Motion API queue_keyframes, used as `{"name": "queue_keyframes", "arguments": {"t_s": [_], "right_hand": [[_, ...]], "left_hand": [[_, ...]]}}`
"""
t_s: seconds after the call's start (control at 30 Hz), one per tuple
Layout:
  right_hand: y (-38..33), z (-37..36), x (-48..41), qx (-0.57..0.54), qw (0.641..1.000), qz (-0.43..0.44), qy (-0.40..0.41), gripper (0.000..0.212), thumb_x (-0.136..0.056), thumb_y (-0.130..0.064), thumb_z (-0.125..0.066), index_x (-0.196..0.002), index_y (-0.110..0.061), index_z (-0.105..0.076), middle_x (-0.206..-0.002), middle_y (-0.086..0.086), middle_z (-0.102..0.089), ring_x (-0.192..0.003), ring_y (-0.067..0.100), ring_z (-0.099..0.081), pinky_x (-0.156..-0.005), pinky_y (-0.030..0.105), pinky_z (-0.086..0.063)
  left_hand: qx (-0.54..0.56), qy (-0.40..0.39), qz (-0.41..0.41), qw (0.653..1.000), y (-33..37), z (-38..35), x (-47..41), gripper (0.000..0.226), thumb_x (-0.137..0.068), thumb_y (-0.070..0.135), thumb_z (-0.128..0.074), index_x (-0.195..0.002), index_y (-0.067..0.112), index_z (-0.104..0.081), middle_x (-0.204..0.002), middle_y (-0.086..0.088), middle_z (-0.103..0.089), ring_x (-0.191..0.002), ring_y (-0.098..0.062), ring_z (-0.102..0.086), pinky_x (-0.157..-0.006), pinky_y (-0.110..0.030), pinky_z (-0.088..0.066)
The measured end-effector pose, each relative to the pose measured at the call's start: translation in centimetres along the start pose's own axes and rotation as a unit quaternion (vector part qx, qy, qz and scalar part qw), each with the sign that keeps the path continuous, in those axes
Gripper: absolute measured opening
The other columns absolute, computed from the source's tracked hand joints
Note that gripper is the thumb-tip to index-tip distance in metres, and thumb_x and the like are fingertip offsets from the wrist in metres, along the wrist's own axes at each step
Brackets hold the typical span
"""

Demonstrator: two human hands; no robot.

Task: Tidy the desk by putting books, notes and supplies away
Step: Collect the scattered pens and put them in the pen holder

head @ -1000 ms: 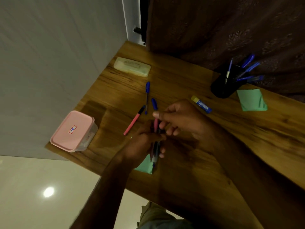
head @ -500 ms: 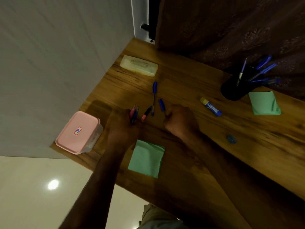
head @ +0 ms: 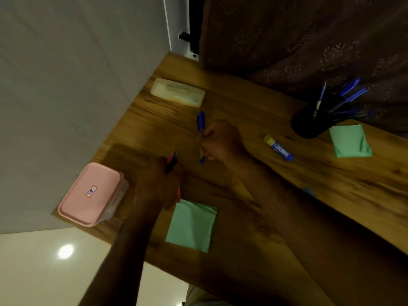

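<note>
Approx halfway. Left hand (head: pixel 159 186) grips pen bundle (head: pixel 172 159); right hand (head: pixel 221 140) pinches blue pen (head: pixel 201 119) at table (head: pixel 242 102) centre. Holder (head: pixel 306 125) already has pens. Not yet away: glue stick (head: pixel 279 148), 2 green note pads (head: pixel 191 224), pink box (head: pixel 92 193).

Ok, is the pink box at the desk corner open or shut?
Shut: the pink box has its lid seated flush all round, with the label on top facing up.

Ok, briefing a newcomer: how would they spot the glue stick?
Find the black pen cup by the curtain. The glue stick lies flat between that cup and the right hand. It alone is a stubby blue tube with a yellow cap.
</note>
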State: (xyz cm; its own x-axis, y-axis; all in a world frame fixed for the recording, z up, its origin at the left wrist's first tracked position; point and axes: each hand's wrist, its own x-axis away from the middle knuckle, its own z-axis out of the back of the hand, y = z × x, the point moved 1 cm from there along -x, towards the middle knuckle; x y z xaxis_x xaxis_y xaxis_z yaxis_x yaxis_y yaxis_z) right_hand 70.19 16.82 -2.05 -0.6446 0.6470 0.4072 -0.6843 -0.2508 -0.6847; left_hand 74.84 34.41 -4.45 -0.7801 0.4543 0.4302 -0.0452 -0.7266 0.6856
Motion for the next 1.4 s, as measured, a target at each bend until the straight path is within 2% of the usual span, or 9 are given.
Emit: {"name": "queue_keyframes", "arguments": {"t_s": [0.1,0.23,0.5,0.63,0.77,0.87,1.13,1.27,1.4], "right_hand": [[-0.3,-1.2,-0.6,0.025,1.000,0.007,0.001,0.021,-0.083,-0.018,-0.074,-0.100,-0.013,-0.064,-0.088,0.006,-0.073,-0.079,0.024,-0.072,-0.071,0.044,-0.063],[-0.4,-1.4,-0.4,0.093,0.995,0.014,0.022,0.044,-0.085,-0.015,-0.070,-0.125,-0.008,-0.055,-0.113,0.010,-0.066,-0.100,0.027,-0.065,-0.065,0.032,-0.044],[1.0,0.6,1.2,0.154,0.988,0.007,-0.022,0.027,-0.086,-0.010,-0.067,-0.112,-0.010,-0.063,-0.105,0.009,-0.068,-0.098,0.029,-0.066,-0.067,0.034,-0.046],[2.7,1.2,2.5,0.021,0.996,0.018,-0.082,0.013,-0.079,-0.010,-0.061,-0.085,-0.006,-0.071,-0.076,0.015,-0.071,-0.072,0.034,-0.071,-0.065,0.054,-0.059],[3.6,1.9,3.9,-0.064,0.992,0.008,-0.110,0.014,-0.082,-0.008,-0.059,-0.089,-0.012,-0.070,-0.085,0.015,-0.074,-0.078,0.034,-0.073,-0.066,0.061,-0.059],[4.1,2.8,4.7,-0.071,0.989,0.026,-0.126,0.014,-0.081,-0.007,-0.062,-0.090,-0.014,-0.070,-0.085,0.014,-0.074,-0.076,0.032,-0.074,-0.066,0.059,-0.060],[7.9,7.4,5.5,-0.048,0.993,0.065,-0.089,0.011,-0.082,-0.008,-0.064,-0.084,-0.017,-0.071,-0.078,0.006,-0.074,-0.074,0.024,-0.072,-0.070,0.049,-0.061],[9.7,11.2,5.3,-0.088,0.992,0.087,-0.017,0.016,-0.080,-0.009,-0.068,-0.089,-0.022,-0.073,-0.078,0.000,-0.074,-0.075,0.019,-0.073,-0.069,0.045,-0.062],[10.6,17.0,5.0,-0.164,0.976,0.109,0.088,0.018,-0.081,-0.016,-0.069,-0.097,-0.023,-0.073,-0.091,0.005,-0.077,-0.087,0.023,-0.074,-0.081,0.053,-0.059]], "left_hand": [[0.169,-0.019,0.069,0.983,-0.6,0.3,0.1,0.031,-0.096,0.037,-0.055,-0.112,0.011,-0.062,-0.081,-0.005,-0.063,-0.074,-0.023,-0.063,-0.064,-0.036,-0.052],[0.287,-0.050,0.078,0.953,-0.1,0.6,0.9,0.028,-0.098,0.032,-0.052,-0.091,0.008,-0.062,-0.072,-0.009,-0.067,-0.059,-0.023,-0.059,-0.054,-0.033,-0.048],[0.422,-0.100,0.080,0.897,2.0,0.0,1.5,0.024,-0.102,0.029,-0.044,-0.095,0.014,-0.060,-0.073,-0.008,-0.068,-0.059,-0.025,-0.064,-0.057,-0.034,-0.051],[0.427,-0.105,0.072,0.895,2.9,-1.2,1.1,0.020,-0.101,0.022,-0.044,-0.094,0.010,-0.058,-0.075,-0.007,-0.064,-0.058,-0.024,-0.063,-0.054,-0.035,-0.055],[0.415,-0.117,0.069,0.899,4.3,-3.1,1.0,0.017,-0.099,0.018,-0.047,-0.097,0.009,-0.062,-0.076,-0.012,-0.066,-0.063,-0.027,-0.068,-0.057,-0.041,-0.060],[0.399,-0.127,0.059,0.906,5.3,-4.6,1.2,0.027,-0.098,0.017,-0.045,-0.119,0.006,-0.058,-0.100,-0.022,-0.068,-0.081,-0.033,-0.070,-0.062,-0.040,-0.059],[0.294,-0.109,0.021,0.949,9.7,-9.5,2.5,0.031,-0.096,-0.001,-0.049,-0.127,-0.003,-0.050,-0.100,-0.029,-0.061,-0.075,-0.030,-0.065,-0.058,-0.033,-0.054],[0.293,-0.105,-0.026,0.950,15.1,-12.6,2.4,0.042,-0.090,-0.011,-0.055,-0.130,-0.011,-0.044,-0.095,-0.019,-0.058,-0.058,-0.008,-0.066,-0.046,-0.016,-0.051],[0.283,-0.182,-0.058,0.940,20.5,-14.5,2.5,0.027,-0.103,0.016,-0.046,-0.127,0.007,-0.055,-0.118,-0.013,-0.064,-0.076,-0.006,-0.067,-0.066,-0.020,-0.053]]}}
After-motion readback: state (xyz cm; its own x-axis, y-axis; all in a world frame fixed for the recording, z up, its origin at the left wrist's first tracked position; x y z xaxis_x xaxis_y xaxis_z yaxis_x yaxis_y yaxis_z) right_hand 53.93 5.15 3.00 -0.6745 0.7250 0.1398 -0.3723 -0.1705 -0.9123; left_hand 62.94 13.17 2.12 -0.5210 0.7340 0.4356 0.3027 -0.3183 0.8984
